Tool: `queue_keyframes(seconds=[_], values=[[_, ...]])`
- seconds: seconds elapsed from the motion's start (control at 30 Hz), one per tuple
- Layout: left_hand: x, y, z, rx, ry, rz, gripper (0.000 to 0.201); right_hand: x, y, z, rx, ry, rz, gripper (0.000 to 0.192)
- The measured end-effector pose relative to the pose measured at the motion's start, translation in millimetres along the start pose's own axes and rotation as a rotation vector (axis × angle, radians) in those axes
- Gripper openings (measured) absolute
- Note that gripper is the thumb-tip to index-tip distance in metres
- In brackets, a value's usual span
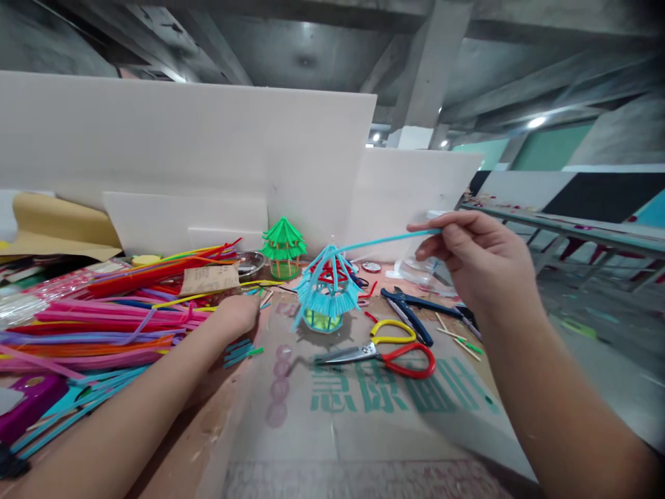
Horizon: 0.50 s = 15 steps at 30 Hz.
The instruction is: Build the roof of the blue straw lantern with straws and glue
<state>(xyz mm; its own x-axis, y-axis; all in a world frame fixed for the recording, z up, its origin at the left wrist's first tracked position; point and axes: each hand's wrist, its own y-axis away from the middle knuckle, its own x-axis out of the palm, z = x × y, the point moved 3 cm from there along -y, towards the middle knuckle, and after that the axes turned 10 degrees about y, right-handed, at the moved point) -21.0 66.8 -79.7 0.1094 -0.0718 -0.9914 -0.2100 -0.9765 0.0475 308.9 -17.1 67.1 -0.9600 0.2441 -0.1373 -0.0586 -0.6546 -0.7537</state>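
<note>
On the bench (364, 430), the left hand (236, 315) rests closed among the pipe cleaners (104, 312); the blue pavilion (327, 294) stands mid-cardboard (scissors (395, 355) just beside), the right hand (467, 253) pinching its blue strand (384, 239).

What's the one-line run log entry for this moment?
right hand: pinching blue pipe cleaner leading to blue pavilion model | left hand: on pipe cleaner pile | scissors lying on cardboard

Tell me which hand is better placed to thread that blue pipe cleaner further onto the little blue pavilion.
Right. The right hand already pinches the blue pipe cleaner, which runs to the blue pavilion. The left hand rests at the pipe-cleaner pile.
</note>
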Motion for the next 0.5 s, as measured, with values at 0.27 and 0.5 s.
queue_keyframes(seconds=[0.27, 0.5], values=[[-42.2, 5.8, 15.1, -0.002, 0.024, -0.071, 0.03, 2.0, 1.9, 2.0, 0.112, -0.087, 0.084, 0.016], [-41.5, 4.2, 25.3, -0.003, 0.121, -0.101, 0.027, 20.9, 13.7, 15.4, 0.114, -0.174, 0.155, 0.01]])
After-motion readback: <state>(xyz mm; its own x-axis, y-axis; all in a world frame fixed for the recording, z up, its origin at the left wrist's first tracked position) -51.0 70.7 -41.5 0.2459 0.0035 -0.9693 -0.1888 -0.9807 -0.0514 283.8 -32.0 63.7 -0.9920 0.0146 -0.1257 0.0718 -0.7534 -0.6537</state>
